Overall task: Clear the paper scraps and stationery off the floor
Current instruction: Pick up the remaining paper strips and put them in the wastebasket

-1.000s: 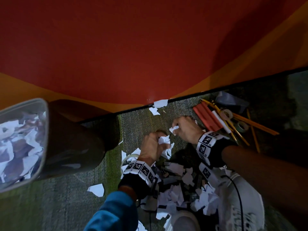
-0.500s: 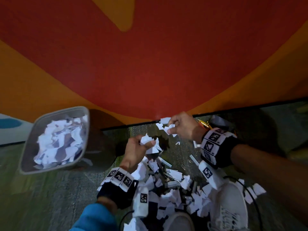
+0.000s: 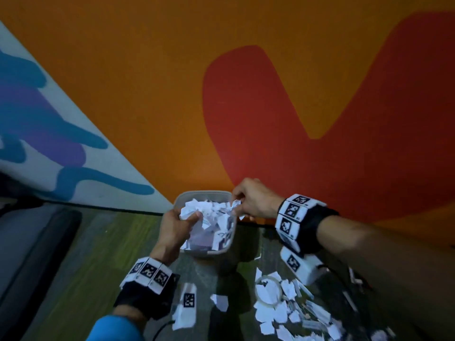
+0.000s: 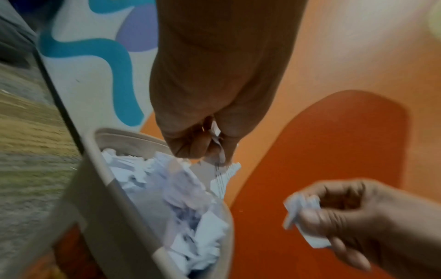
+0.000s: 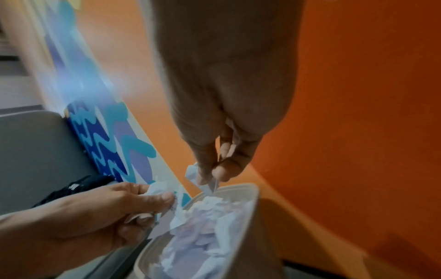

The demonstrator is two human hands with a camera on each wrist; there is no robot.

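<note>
A grey plastic bin (image 3: 181,201) is set on the carpeted floor (image 3: 81,254) against the foot of an orange and red painted wall (image 3: 172,94), and it is filled almost to the rim with crumpled white paper (image 3: 211,217). Over the near left corner of the bin a wad of paper scraps (image 3: 188,212) is held in the curled fingers and thumb of the left hand (image 3: 172,232). Over the bin's far right corner a smaller bunch of scraps (image 3: 234,205) is pinched between the thumb and fingertips of the right hand (image 3: 253,200), with the torn ends hanging down toward the heap; in the right wrist view these pinched scraps (image 5: 207,185) are seen just above the bin's rim (image 5: 238,186). Both wrists are wrapped in black bands carrying black-and-white marker tiles.

To the right of the bin and nearer the person, more loose scraps (image 3: 275,308) are scattered on the floor, and a roll of clear tape (image 3: 268,289) is lying among them with pieces over it. One single scrap (image 3: 220,301) is left apart, between that scatter and the left wrist. Left of the bin the wall is painted white with blue and purple shapes (image 3: 37,114), and a grey, dark-edged surface (image 3: 29,242) is seen further left. The way into the bin is partly taken up by the piled paper itself.
</note>
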